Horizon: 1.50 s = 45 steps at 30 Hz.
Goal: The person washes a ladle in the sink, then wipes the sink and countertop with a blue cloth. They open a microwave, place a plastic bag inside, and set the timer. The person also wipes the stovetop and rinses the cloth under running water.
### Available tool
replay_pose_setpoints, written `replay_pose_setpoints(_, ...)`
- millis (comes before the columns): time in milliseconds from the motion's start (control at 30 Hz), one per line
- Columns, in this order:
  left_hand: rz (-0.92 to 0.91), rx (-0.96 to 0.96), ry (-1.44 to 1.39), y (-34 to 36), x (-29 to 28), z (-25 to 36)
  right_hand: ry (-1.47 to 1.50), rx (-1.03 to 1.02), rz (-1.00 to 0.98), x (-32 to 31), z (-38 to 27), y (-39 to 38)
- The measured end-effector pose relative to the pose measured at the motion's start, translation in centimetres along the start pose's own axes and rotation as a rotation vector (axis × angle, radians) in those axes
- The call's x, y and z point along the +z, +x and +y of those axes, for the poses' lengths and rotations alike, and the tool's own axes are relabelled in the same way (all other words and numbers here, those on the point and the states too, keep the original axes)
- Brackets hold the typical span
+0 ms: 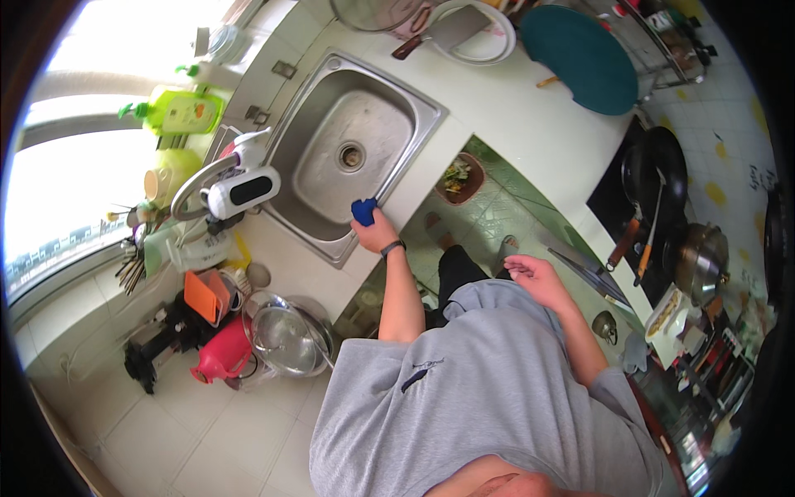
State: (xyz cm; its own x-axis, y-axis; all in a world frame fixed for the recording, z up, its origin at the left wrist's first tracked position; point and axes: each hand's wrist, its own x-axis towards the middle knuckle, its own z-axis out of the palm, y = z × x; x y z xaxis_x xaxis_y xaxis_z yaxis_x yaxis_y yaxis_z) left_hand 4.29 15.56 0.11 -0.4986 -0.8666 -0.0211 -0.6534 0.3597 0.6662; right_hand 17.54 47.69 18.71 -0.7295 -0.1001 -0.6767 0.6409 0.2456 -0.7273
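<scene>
At the sink's near rim, my left hand [376,233], with a dark band on its wrist, is closed around a crumpled dark blue cloth [363,211]. The cloth rests against the edge of the stainless steel sink [356,105], whose basin holds no dishes and has a round drain [351,156] in its floor. My right hand [534,279] hangs in front of my body over the floor, its fingers loosely bent and nothing visible in them. To the left of the basin stands a white faucet [243,192] with a dark panel.
Bottles, including a yellow-green pump bottle [186,112], line the window side. Bowls [290,335] and a pink kettle [224,352] sit at left. A cleaver [455,31] and green board [580,60] lie beyond. A wok [662,170] is at right; a scrap bin [474,184] stands below.
</scene>
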Motion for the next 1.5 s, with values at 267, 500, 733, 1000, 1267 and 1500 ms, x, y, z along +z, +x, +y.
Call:
replay_pose_setpoints(267, -0.859, -0.408, -0.825, 0.0, 5.1, 13.5, 0.070, -0.041, 0.075, -0.8, 1.7, 0.0)
replay_pose_setpoints(500, -1.531, -0.616, -1.043, -13.4, 7.9, 16.2, 0.433, -0.074, 0.346, -2.0, 2.8, 5.7)
replay_pose_setpoints(733, -1.930, -0.847, -0.554, -28.3, 11.6, 12.3, -0.022, -0.128, 1.083, -7.5, 7.4, 12.6)
replay_pose_setpoints(1000, -1.481, -0.776, -0.659, -21.1, 6.8, 10.6, -0.482, -0.304, 1.176, -3.7, 5.5, 22.8)
replay_pose_setpoints(1267, -1.253, -0.538, -0.493, -6.4, -1.1, 4.4, -0.627, -0.630, 0.717, -0.6, -3.4, 29.8)
replay_pose_setpoints(1500, -1.300, -0.559, -0.340, -3.9, -3.3, 0.9, -0.530, -0.252, 1.199, -11.1, 7.0, 22.0)
